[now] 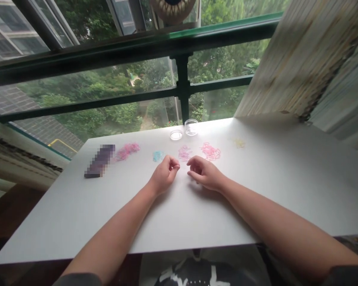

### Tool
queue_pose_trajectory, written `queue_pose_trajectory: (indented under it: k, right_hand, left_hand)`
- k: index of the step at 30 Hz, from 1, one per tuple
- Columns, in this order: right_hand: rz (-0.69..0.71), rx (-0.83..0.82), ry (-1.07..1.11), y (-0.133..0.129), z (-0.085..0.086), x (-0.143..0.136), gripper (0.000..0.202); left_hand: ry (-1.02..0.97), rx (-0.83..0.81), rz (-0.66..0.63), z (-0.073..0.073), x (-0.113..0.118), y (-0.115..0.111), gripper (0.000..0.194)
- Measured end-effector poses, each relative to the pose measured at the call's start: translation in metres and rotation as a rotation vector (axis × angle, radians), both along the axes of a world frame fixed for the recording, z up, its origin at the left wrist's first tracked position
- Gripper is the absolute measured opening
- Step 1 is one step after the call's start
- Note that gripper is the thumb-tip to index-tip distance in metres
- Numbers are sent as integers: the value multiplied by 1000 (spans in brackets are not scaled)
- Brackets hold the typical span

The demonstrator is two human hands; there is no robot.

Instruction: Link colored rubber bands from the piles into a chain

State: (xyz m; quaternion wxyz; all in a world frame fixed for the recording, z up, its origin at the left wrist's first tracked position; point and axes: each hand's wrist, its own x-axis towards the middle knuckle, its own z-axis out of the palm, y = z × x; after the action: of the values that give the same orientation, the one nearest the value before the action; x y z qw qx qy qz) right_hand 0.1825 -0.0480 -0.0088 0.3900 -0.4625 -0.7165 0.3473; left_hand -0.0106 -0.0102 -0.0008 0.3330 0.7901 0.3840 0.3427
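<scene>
My left hand [166, 174] is closed in a pinch above the white table [179, 226]; what its fingertips hold, if anything, is too small to make out. Just to its right, my right hand [205, 173] has its thumb and fingers apart, with nothing visible between them. Beyond the hands lie small piles of loops: a blue one [158, 155] behind my left hand, a pale purple one [184, 153] behind the gap, and a pink-red one [210, 151] behind my right hand. A mixed pink pile [127, 151] lies farther left, and a small yellow pile [239, 143] farther right.
Two clear round dishes, one lower [176, 135] and one taller [191, 127], stand near the table's far edge. A dark, pixelated oblong object [100, 161] lies at the left. Behind the table are a green window railing [183, 87] and, at the right, a curtain [274, 67].
</scene>
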Motion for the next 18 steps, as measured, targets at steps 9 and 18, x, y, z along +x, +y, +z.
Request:
queue_pose_trajectory:
  k: [9, 18]
  right_hand:
    - [-21, 39, 51, 0, 3, -3, 13]
    - [-4, 5, -2, 1, 2, -2, 10]
  left_hand:
    - [-63, -106, -70, 1, 7, -8, 12]
    - [-191, -287, -103, -2, 5, -4, 23]
